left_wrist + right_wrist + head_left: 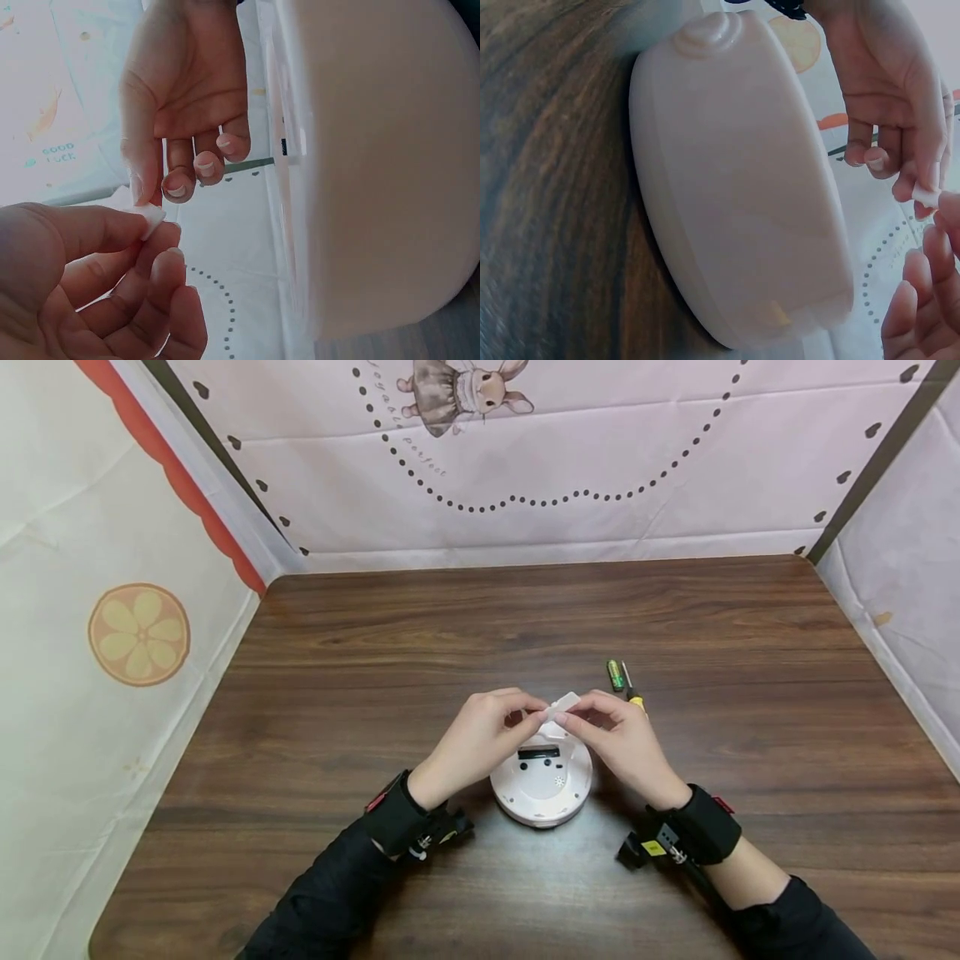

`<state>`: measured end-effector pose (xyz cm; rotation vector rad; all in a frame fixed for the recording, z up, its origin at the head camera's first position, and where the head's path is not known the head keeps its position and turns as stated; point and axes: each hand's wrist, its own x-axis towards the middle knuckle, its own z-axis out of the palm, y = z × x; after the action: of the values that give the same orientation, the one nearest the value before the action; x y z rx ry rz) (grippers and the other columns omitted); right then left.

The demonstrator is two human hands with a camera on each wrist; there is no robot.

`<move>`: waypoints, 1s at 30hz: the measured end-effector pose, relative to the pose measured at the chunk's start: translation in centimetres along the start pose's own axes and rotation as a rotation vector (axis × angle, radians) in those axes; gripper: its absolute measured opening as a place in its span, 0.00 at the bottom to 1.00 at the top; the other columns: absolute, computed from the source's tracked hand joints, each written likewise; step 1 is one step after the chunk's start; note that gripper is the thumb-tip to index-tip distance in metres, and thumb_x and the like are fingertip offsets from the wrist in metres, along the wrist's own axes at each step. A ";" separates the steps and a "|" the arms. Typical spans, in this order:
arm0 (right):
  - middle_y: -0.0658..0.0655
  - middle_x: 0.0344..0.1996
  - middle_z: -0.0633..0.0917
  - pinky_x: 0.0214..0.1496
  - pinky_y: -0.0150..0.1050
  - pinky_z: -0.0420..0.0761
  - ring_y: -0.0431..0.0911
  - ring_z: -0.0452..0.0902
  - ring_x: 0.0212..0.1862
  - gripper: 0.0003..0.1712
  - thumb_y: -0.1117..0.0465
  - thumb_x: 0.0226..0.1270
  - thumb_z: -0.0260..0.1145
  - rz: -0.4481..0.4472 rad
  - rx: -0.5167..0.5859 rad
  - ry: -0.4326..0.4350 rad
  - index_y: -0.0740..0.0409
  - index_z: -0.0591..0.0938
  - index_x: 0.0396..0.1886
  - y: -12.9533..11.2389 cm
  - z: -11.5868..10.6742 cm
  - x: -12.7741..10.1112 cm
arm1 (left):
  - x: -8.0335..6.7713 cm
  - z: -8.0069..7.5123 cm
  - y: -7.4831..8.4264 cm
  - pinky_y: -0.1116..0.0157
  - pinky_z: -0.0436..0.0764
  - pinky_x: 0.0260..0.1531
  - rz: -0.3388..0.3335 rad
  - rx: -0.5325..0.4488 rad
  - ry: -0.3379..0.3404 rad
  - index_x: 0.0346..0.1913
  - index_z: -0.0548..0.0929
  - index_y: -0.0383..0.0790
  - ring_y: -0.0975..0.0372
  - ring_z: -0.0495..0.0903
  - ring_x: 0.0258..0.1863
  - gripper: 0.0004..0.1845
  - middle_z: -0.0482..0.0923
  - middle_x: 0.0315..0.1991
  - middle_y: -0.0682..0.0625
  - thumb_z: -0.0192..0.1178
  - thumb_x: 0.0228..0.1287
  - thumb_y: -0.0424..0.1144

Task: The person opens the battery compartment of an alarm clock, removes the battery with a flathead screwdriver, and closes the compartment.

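A small white plastic cover is held up between both hands, above the far edge of a round white device. My left hand pinches its left end between thumb and forefinger. With thumb and fingertips, my right hand pinches the other side. Most of the cover is hidden by fingers in the left wrist view. The device lies with a dark battery slot facing up, and small holes and a speaker grille show near it. Its smooth curved side fills the right wrist view.
Beyond the right hand, a green battery lies beside a screwdriver with a black and yellow handle, partly hidden by the hand. The wooden table is bordered by printed white cloth at the back and sides.
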<state>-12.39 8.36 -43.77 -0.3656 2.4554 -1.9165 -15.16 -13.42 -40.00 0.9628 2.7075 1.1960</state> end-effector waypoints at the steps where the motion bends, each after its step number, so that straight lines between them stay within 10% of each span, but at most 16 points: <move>1: 0.52 0.38 0.84 0.39 0.35 0.75 0.47 0.76 0.38 0.07 0.56 0.70 0.70 0.001 0.005 0.002 0.54 0.87 0.42 0.0 0.0 0.0 | 0.0 -0.1 0.0 0.68 0.74 0.30 0.010 0.020 0.003 0.46 0.90 0.40 0.66 0.74 0.29 0.08 0.83 0.36 0.55 0.62 0.72 0.38; 10: 0.46 0.33 0.83 0.41 0.36 0.76 0.40 0.77 0.37 0.02 0.62 0.68 0.72 -0.152 -0.231 0.030 0.53 0.88 0.38 0.0 0.0 0.2 | -0.3 -1.9 0.4 0.68 0.75 0.32 0.162 0.169 0.155 0.45 0.89 0.39 0.64 0.77 0.32 0.07 0.84 0.38 0.53 0.64 0.71 0.36; 17: 0.44 0.34 0.81 0.42 0.40 0.77 0.38 0.76 0.39 0.04 0.65 0.68 0.70 -0.295 -0.343 -0.062 0.52 0.87 0.40 0.1 0.7 -0.3 | -0.6 -0.8 1.2 0.67 0.80 0.36 0.306 0.248 0.101 0.42 0.89 0.42 0.64 0.82 0.38 0.05 0.84 0.38 0.54 0.65 0.71 0.38; 30: 0.44 0.38 0.83 0.43 0.36 0.74 0.41 0.75 0.39 0.04 0.57 0.73 0.67 -0.124 -0.220 -0.037 0.48 0.87 0.43 0.0 -0.5 -0.1 | -0.7 -1.2 0.9 0.69 0.75 0.29 0.161 0.225 0.074 0.39 0.86 0.41 0.65 0.77 0.29 0.02 0.81 0.35 0.53 0.65 0.69 0.35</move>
<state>-12.32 8.88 -43.66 -0.5641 2.6845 -1.6639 -14.44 -14.06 -38.68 1.2064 2.9201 0.9809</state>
